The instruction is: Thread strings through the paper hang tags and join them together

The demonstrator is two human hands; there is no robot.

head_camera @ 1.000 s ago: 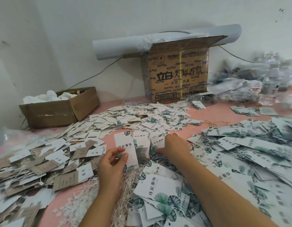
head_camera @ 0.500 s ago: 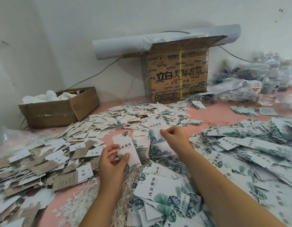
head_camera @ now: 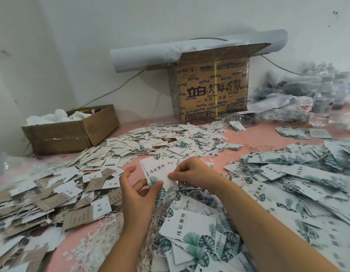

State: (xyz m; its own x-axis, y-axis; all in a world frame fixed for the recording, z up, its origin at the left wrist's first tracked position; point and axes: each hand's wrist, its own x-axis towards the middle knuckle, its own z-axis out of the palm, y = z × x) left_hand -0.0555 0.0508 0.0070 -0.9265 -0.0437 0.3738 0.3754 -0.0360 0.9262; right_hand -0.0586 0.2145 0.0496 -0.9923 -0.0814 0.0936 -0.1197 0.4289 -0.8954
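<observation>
Paper tag (head_camera: 157,171) between both hands (head_camera: 137,195) (head_camera: 195,173)

a tall printed cardboard box (head_camera: 213,91) stands well beyond the right hand (head_camera: 193,173), against the white wall (head_camera: 72,46), with its top flap raised. a white paper roll (head_camera: 150,55) lies across the box's top, partly wrapped in clear film. a grey cable (head_camera: 115,89) runs along the wall behind it. far beyond the left hand (head_camera: 137,191) and off to its left sits a low open brown box (head_camera: 72,132) with crumpled white stuff inside. well beyond the right hand and to its right, clear plastic bottles (head_camera: 321,103) stand among rumpled plastic bags (head_camera: 276,103). all of it rests on a pink table (head_camera: 254,134).
</observation>
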